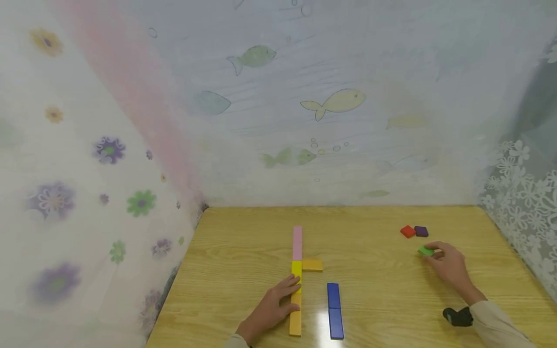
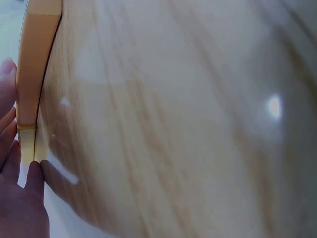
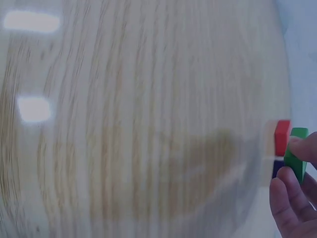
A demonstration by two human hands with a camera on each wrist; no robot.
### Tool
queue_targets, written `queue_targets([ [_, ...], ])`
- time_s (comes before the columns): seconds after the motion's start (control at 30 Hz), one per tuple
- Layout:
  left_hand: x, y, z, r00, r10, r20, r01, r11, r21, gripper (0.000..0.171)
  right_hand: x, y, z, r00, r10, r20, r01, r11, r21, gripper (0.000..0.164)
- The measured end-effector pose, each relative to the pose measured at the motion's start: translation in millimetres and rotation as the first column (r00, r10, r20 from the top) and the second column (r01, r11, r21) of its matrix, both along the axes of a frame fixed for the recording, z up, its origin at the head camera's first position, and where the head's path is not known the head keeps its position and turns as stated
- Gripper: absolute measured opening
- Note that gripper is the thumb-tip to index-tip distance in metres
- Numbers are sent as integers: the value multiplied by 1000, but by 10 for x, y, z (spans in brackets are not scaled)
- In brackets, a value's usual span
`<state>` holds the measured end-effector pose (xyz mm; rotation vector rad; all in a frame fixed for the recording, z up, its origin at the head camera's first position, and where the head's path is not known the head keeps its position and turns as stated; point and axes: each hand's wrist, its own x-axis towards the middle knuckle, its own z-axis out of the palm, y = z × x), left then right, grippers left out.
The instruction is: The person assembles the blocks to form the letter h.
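Observation:
In the head view my right hand [image 1: 450, 268] pinches a small green block [image 1: 425, 251] between thumb and fingers. The right wrist view shows the same green block [image 3: 296, 156] in front of a red block [image 3: 282, 138] and a dark purple one. My left hand [image 1: 274, 302] rests on a straight row of blocks, its fingers on the yellow block [image 1: 297, 268] and its thumb at the orange block [image 1: 295, 321] nearest me. Pink [image 1: 297, 244] forms the row's far end. From the left wrist, extended fingers [image 2: 34, 181] lie along the side of the row.
A short orange block [image 1: 312, 265] lies crosswise, right of the yellow one. Two blue blocks [image 1: 335, 309] stand end to end farther right. Beyond my right hand, a red block [image 1: 407, 231] and a purple block [image 1: 421, 231] lie together. A dark object [image 1: 458, 317] is beside the right sleeve.

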<state>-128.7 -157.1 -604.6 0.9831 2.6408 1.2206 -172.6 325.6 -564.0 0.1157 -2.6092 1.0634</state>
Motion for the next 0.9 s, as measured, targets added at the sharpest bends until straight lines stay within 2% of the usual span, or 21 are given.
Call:
queue_targets([
  [0.33, -4, -4, -16, 1000, 3, -2, -3, 1000, 7, 52, -28, -277, 204, 993, 92, -77, -95, 995, -39, 25],
  [0.73, 7, 10, -24, 1000, 2, 25, -2, 1000, 9, 53, -23, -567, 382, 984, 156, -84, -163, 984, -73, 26],
  [0.9, 15, 12, -17, 1000, 2, 30, -2, 1000, 17, 53, -20, -682, 394, 976, 200, -82, -206, 975, -82, 26],
])
